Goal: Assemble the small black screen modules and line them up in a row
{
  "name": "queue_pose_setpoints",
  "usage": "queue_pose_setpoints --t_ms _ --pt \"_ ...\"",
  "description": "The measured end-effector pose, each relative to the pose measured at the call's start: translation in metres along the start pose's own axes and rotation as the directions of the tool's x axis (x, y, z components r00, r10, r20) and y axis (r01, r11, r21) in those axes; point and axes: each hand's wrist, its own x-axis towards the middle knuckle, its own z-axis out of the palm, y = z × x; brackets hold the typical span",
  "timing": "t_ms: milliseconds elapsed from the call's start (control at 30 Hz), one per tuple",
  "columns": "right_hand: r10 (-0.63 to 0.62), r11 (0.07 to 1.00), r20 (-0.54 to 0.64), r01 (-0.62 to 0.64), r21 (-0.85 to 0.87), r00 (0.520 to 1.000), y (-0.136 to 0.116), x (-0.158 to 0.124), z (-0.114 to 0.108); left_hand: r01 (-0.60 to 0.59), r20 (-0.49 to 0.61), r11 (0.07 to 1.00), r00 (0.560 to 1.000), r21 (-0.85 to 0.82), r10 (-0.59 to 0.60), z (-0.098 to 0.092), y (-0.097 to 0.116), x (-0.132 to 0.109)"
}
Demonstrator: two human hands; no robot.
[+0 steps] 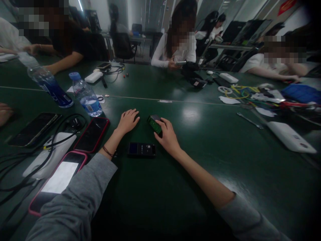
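Note:
My right hand [169,136] has its thumb and fingers closed about a small dark block with a green, circuit-board-like face [154,125], which rests on or just above the table. Its far edges are partly hidden by the fingers. My left hand [128,121] lies palm down on the dark green table [200,160], fingers stretched out, holding nothing. Between my forearms lies a flat black device [141,150] with a small dark screen and a few buttons. A red-edged phone [92,135] is just left of my left wrist.
At left stand two plastic bottles, one blue-labelled [54,87] and one blue-capped [86,95]. A pink-cased phone [60,179], white power bank [51,154] and black cables lie near my left sleeve. At right are a white device [291,136] and tangled wires [250,93]. Several people sit opposite.

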Motion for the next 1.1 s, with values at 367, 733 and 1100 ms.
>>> queue_pose_setpoints --t_ms 367,733,1100 --pt "0.013 1.000 0.006 -0.012 -0.006 1.000 -0.0010 -0.0003 0.0016 0.000 -0.004 1.000 1.000 0.004 0.000 -0.0012 0.0008 -0.0010" --pt "0.094 0.992 -0.028 -0.092 0.085 0.995 -0.0014 0.0035 -0.0012 -0.002 0.008 1.000 1.000 0.014 0.002 -0.0008 0.0003 -0.0001" --pt "0.158 0.973 -0.044 -0.148 0.178 0.986 -0.0027 0.0028 -0.0038 -0.011 -0.019 1.000 1.000 0.021 0.011 0.0030 -0.0021 0.0000"
